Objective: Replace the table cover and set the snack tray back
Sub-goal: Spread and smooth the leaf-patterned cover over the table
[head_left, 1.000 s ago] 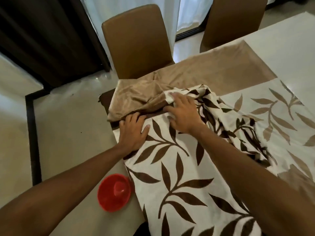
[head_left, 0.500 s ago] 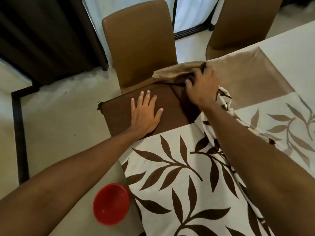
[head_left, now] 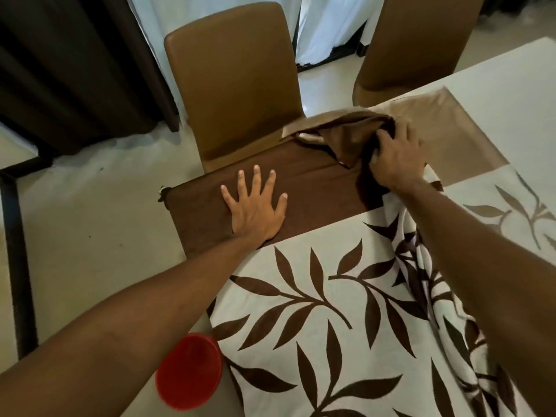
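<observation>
We are in the first step, laying the cover (head_left: pixel 331 311) on the counter (head_left: pixel 511 85); the snack tray is nowhere in view, so setting it back comes later. The leaf-printed cover lies spread over the near part of the counter, with its dark brown border (head_left: pixel 316 188) along the far left edge, just in front of a tan chair (head_left: pixel 234 79). Our left hand (head_left: pixel 255 209) lies flat on that border, its fingers (head_left: pixel 255 179) straight and spread, pressing the cloth down and holding nothing. Our right hand (head_left: pixel 397 158), farther right along the same edge, has its fingers curled into a bunched fold (head_left: pixel 352 136) of the cover, where the brown border and a tan side are rumpled together. To the right of it a stretch lies with a paler face up, which we judge to be the cover turned back on itself. A wrinkled ridge of cloth runs under our right arm. A red cup (head_left: pixel 188 371) sits at the near left beside the counter edge; we cannot tell what it rests on. The next move, as we judge it, calls for keeping the border pinned with the left hand while the right draws the fold out to the right along the far edge, turning it face up, and then smooths out the ridge.
</observation>
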`<state>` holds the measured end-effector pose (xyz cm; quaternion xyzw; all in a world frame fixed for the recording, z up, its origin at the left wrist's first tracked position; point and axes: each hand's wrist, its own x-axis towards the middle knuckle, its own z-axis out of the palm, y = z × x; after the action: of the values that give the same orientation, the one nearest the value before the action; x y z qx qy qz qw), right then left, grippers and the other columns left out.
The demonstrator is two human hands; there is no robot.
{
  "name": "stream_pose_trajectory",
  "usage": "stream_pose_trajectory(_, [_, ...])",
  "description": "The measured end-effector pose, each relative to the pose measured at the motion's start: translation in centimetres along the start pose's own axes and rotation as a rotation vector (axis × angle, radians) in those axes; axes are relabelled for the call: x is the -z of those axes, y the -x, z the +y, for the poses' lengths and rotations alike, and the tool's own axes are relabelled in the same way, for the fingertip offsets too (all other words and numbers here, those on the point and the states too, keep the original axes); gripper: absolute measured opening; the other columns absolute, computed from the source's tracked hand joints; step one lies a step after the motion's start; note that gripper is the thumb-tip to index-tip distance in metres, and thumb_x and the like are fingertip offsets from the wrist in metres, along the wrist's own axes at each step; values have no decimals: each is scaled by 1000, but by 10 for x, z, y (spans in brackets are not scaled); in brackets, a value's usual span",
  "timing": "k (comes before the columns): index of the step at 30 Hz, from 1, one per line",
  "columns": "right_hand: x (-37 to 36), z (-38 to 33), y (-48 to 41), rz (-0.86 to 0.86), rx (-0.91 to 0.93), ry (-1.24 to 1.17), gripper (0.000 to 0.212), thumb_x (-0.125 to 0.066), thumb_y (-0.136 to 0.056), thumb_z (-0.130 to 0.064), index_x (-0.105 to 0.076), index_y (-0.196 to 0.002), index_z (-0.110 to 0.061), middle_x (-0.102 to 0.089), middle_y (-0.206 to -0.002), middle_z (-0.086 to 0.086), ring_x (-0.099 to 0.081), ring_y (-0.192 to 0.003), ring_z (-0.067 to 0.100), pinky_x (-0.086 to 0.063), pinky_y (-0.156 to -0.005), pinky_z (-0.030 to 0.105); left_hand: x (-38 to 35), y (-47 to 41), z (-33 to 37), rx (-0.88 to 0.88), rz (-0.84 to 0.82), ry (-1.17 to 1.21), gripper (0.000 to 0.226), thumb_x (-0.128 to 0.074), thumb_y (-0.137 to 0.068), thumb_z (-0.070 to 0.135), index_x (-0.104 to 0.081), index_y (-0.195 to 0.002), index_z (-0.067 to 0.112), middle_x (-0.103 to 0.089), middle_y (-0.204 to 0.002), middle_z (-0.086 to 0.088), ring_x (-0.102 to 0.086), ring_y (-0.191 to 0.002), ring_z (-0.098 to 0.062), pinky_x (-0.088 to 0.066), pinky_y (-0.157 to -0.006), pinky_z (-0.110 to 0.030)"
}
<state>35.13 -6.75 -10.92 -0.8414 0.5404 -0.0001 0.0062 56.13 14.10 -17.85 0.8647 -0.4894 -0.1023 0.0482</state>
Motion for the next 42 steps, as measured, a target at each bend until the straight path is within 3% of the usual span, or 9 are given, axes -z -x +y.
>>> stream_pose_trajectory(5, [-44, -44, 54, -92, 438, 62, 51, -36, -104, -47, -40, -154, -35, -25, -167, 5, -21, -154, 30, -16, -121, 61, -1, -1, 1, 3, 4, -21, 68, -15, -98, 67, -9, -159, 37, -4, -169, 0, 2, -154, -34, 2, -115, -71])
stream_pose_trajectory(8, [-53, -31, 45, -82, 200, 64, 53, -23, -107, -46, -32, -158, -33, -26, -167, 2, -18, -154, 28, -6, -123, 61, 0, -2, 2, 7, 5, -25, 69, -14, -98, 67, -9, -159, 37, -4, -169, -1, 2, -154, -35, 3, -115, -71])
stream_pose_trajectory(12, [-29, 42, 12, -149, -173, 80, 52, -40, -101, -42, -46, -147, -18, -28, -163, 12, -13, -154, 36, -9, -122, 65, 0, -2, 0, 8, 15, -36, 68, -15, -98, 67, -10, -159, 37, -6, -169, -1, 2, -154, -35, 2, -116, -71])
stream_pose_trajectory(17, [-4, 42, 78, -58, 134, 35, 48, -54, -94, -39, -59, -136, -17, -40, -157, 16, -37, -143, 40, -35, -113, 61, 3, -1, -1, 12, -2, -29, 67, -19, -99, 64, -15, -159, 35, -8, -168, -2, 0, -154, -34, 3, -116, -71])
stream_pose_trajectory(21, [-32, 13, 197, -79, 285, -14, 41, -52, -99, -39, -59, -136, -25, -45, -156, 9, -39, -144, 29, -26, -118, 60, 6, 32, 23, -142, 53, -1, 61, -30, -101, 55, -28, -156, 30, -20, -166, -3, -11, -154, -29, -3, -117, -70])
stream_pose_trajectory(29, [-39, 88, 279, -103, 329, 39, 55, -40, -98, -39, -41, -152, -30, -41, -159, 4, -31, -150, 27, -9, -123, 62, -31, 213, 168, -371, -62, 139, 62, -27, -98, 62, -27, -155, 36, -19, -166, 5, -7, -155, -24, 3, -118, -66])
stream_pose_trajectory(31, [-29, 134, 277, -134, 234, 99, 63, -46, -94, -31, -34, -156, -29, -34, -163, 4, -24, -153, 28, 2, -122, 64, -41, 243, 195, -329, -120, 142, 65, -24, -97, 66, -21, -156, 38, -10, -168, 4, -1, -155, -26, 6, -117, -67])
stream_pose_trajectory(35, [2, 221, 264, -84, -53, 125, 45, -49, -97, -26, -52, -141, -20, -43, -156, 6, -27, -149, 32, -7, -120, 68, -62, 267, 216, -227, -153, 75, 70, -20, -97, 67, -15, -159, 35, 3, -169, -2, 12, -154, -31, 10, -115, -69])
stream_pose_trajectory(42, [-13, 207, 372, -120, 312, -20, 39, -48, -99, -37, -56, -136, -29, -58, -142, 1, -51, -133, 24, -24, -117, 58, -63, 319, 272, -195, -78, 53, 61, -25, -103, 53, -24, -157, 26, -12, -168, 0, -2, -155, -27, 0, -118, -68])
